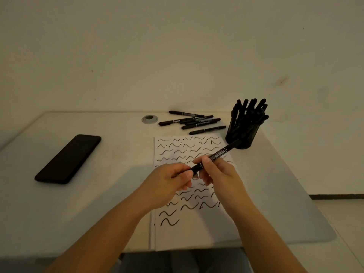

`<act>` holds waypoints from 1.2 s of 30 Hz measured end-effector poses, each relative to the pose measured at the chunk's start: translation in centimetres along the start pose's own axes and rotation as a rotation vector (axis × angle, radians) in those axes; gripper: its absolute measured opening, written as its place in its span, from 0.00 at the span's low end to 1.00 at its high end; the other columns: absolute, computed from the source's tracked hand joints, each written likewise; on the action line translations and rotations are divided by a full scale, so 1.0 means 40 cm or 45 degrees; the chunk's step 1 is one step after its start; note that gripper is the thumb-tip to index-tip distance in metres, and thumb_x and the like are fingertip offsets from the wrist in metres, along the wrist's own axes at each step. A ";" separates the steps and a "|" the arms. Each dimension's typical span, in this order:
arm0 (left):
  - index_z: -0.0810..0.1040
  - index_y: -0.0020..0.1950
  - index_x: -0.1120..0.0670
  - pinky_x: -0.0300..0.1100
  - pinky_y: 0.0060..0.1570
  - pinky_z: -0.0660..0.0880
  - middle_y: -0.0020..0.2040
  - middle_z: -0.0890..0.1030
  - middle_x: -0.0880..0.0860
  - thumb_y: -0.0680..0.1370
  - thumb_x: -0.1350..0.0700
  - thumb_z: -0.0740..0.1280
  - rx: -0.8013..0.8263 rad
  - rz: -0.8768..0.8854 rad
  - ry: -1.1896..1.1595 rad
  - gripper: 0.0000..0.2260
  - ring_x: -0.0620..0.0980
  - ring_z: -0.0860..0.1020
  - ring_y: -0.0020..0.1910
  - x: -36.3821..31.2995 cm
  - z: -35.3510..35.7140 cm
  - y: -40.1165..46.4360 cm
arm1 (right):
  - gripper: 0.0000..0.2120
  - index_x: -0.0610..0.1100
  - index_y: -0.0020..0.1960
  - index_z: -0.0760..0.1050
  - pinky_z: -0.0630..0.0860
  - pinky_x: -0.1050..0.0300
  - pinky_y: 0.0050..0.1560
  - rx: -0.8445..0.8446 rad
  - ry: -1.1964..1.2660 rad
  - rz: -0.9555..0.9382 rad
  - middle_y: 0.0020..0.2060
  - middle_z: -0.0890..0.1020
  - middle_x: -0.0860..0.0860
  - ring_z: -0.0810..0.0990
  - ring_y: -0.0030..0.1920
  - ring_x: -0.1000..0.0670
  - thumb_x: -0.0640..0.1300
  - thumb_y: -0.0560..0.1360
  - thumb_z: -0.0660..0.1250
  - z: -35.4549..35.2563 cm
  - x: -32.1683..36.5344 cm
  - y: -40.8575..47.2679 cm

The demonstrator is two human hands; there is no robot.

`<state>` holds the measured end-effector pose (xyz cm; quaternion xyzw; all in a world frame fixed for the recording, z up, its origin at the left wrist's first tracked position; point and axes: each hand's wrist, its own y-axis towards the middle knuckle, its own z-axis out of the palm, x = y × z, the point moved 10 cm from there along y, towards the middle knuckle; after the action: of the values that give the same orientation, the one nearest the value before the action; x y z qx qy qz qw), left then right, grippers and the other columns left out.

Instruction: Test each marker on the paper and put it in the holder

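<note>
Both hands grip one marker [213,156] over the paper [197,229]: your left hand [173,180] pinches its near end, your right hand [214,172] wraps the barrel. Pull the cap straight, keeping the barrel steady; the holder [239,134] stands beyond your right hand.

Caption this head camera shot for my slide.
Both hands grip a black marker over the squiggle-covered paper, beside a full holder.
</note>
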<state>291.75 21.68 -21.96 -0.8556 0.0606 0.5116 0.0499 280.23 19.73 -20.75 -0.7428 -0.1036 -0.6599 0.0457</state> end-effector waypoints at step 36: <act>0.74 0.49 0.43 0.45 0.43 0.76 0.42 0.76 0.40 0.78 0.47 0.56 -0.300 0.072 0.340 0.07 0.42 0.76 0.44 0.114 -0.026 -0.158 | 0.06 0.54 0.38 0.71 0.70 0.74 0.37 -0.107 -0.453 -0.174 0.31 0.79 0.56 0.77 0.36 0.61 0.47 0.73 0.63 -0.013 -0.085 -0.163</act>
<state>295.77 27.54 -25.32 -0.9138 0.0303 0.3982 -0.0737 277.98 25.66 -24.49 -0.8402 -0.1327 -0.5235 -0.0494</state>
